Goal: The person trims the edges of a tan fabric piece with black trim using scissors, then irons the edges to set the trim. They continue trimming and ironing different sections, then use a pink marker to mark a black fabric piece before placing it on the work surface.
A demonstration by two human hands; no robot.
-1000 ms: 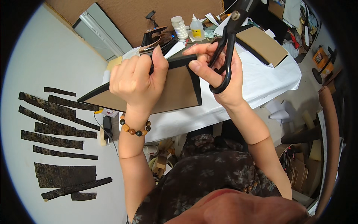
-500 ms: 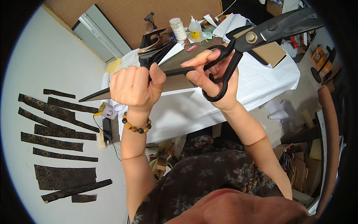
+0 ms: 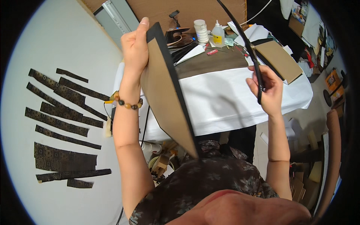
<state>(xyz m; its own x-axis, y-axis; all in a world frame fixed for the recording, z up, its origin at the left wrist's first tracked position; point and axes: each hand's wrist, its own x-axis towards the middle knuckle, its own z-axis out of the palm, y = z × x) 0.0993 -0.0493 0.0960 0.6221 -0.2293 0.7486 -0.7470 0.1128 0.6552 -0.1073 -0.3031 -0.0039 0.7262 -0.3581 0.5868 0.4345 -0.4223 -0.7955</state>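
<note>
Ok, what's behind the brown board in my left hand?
White cloth shows on both sides of the board, and an iron beyond its upper right edge. The board covers whatever lies directly behind it.

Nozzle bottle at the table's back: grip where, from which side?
Grip the bottle around its body, below the shoulder, probably from the person's side. It stands upright, its body broad, the nozzle thin and tapered. A white jar close on its left and papers on its right make side approaches look tighter. The right hand holds black scissors, so would need freeing.
</note>
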